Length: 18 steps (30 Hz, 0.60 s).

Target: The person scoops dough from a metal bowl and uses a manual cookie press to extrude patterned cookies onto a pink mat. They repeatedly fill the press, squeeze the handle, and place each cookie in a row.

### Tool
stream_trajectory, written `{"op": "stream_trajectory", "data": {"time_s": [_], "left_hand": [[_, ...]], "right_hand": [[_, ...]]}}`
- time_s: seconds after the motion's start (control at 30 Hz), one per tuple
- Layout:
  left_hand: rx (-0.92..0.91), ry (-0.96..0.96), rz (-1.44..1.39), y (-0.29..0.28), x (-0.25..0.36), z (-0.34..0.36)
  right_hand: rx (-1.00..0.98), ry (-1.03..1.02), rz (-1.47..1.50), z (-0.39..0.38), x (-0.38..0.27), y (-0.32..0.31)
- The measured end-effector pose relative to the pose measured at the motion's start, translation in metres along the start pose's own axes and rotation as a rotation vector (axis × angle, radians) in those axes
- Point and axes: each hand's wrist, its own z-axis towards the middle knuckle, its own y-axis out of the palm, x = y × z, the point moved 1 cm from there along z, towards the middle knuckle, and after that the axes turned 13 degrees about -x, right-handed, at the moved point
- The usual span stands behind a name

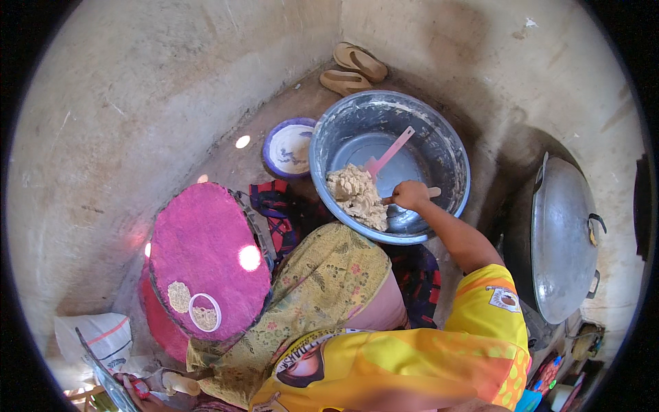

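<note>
My right hand (410, 195) is closed on a wooden-handled utensil (432, 192) inside the blue-grey basin (443, 130), at a mound of pale dough (353, 192). A pink spatula (392, 147) leans in the dough. My left hand (141, 397) is at the lower-left edge, partly hidden by a flat grey object (96, 360) and a red item, its grip unclear. A wooden cylinder (182, 384) lies beside it. Left of my lap, a pink board (199, 233) carries two flattened dough pieces (178, 295), one inside a white ring (204, 296).
A purple bowl of flour (288, 147) sits left of the basin, with sandals (357, 69) behind by the walls. A large lidded metal pot (559, 233) stands at the right. A white sack (89, 336) is at lower left, and dark patterned cloth (271, 206) lies beneath.
</note>
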Motion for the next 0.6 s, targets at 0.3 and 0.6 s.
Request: {"op": "stream_trajectory", "data": {"time_s": [0.3,0.6], "left_hand": [[-0.010,-0.008,0.015,0.0018,0.0009,0.0026],[-0.017,-0.017,0.007,0.0039,0.0022,0.0052]], "right_hand": [[0.034,-0.039,0.028,-0.0031,-0.0003,-0.0096],[0.164,-0.118,0.139,-0.0031,0.0073,-0.0096]]}}
